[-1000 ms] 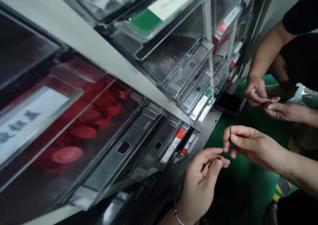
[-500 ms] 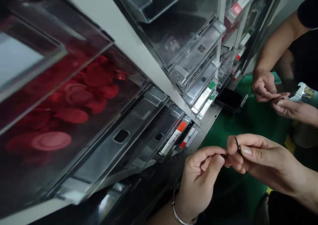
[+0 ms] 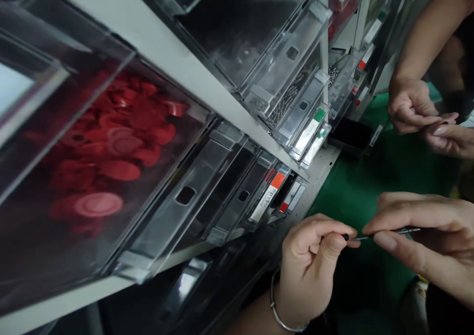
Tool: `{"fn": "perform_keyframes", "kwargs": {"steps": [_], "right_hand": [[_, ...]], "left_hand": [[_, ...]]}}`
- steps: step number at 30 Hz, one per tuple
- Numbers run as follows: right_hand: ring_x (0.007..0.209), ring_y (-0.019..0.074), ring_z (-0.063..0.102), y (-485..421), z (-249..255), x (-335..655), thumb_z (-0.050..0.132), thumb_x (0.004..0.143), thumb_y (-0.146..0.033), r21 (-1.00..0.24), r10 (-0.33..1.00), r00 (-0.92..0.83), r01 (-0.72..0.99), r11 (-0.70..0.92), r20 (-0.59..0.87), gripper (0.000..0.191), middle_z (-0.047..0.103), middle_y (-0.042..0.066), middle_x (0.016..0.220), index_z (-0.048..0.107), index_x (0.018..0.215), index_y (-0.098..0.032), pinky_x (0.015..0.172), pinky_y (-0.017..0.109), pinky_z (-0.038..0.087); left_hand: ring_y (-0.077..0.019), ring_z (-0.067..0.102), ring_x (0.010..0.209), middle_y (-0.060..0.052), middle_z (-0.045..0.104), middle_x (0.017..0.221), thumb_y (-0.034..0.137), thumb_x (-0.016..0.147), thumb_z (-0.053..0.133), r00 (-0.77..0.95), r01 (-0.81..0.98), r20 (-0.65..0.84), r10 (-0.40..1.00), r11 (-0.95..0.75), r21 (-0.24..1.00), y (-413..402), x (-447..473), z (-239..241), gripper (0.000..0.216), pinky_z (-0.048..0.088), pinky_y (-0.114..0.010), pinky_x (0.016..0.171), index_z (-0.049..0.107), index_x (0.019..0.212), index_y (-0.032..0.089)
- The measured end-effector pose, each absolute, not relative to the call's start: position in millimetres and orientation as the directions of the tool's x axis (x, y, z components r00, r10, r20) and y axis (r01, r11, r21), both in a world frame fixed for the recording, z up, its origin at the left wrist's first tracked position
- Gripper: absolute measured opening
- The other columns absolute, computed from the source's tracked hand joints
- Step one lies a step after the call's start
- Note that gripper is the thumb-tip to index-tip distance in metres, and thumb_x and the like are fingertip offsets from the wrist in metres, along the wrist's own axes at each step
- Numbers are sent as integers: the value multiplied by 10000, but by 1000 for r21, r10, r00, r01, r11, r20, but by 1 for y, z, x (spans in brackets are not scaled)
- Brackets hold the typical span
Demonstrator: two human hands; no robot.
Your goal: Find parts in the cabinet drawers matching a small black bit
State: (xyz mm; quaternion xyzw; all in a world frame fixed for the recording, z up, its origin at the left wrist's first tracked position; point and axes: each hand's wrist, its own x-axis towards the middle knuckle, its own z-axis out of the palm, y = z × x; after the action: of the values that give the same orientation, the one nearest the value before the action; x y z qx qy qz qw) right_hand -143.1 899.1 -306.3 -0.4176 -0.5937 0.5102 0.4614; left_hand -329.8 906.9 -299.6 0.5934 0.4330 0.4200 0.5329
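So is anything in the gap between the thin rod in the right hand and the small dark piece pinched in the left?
Nothing visible: the rod tip sits right beside the dark piece, over bare green floor.

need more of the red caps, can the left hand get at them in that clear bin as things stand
Probably not straight away. The left hand is pinching a small dark part, and the red caps lie behind the clear bin front, which looks shut. No other obstacle shows between them.

Drawer rack (image 3: 207,93) at left; left hand (image 3: 311,266) before it, right hand (image 3: 422,241) rightward
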Motion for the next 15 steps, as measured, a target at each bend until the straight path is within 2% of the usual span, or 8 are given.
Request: {"fn": "perform_keyframes", "kwargs": {"steps": [4, 9, 15], "right_hand": [[566, 53, 544, 899, -302, -144, 662, 867, -237, -989, 965, -227, 37, 141, 129, 138, 600, -25, 693, 740, 963, -300, 501, 111, 453], [572, 51, 554, 900, -303, -144, 649, 880, -241, -982, 961, -224, 64, 180, 161, 113, 602, -22, 707, 731, 939, -291, 491, 103, 443], [629, 77, 571, 897, -304, -142, 675, 857, -246, -992, 970, -219, 51, 115, 101, 122, 620, -17, 759, 726, 957, -293, 521, 146, 444]], "left_hand": [[-67, 670, 740, 13, 684, 797, 203, 951, 578, 304, 108, 82, 949, -120, 987, 906, -332, -300, 138, 545, -138, 719, 711, 928, 228], [-72, 678, 730, 7, 689, 803, 220, 958, 570, 277, 119, 72, 958, -109, 987, 905, -333, -300, 142, 549, -151, 709, 708, 923, 227], [-90, 681, 741, -11, 703, 828, 213, 959, 564, 291, 125, 67, 954, -108, 986, 904, -333, -300, 139, 556, -179, 709, 701, 937, 223]]}}
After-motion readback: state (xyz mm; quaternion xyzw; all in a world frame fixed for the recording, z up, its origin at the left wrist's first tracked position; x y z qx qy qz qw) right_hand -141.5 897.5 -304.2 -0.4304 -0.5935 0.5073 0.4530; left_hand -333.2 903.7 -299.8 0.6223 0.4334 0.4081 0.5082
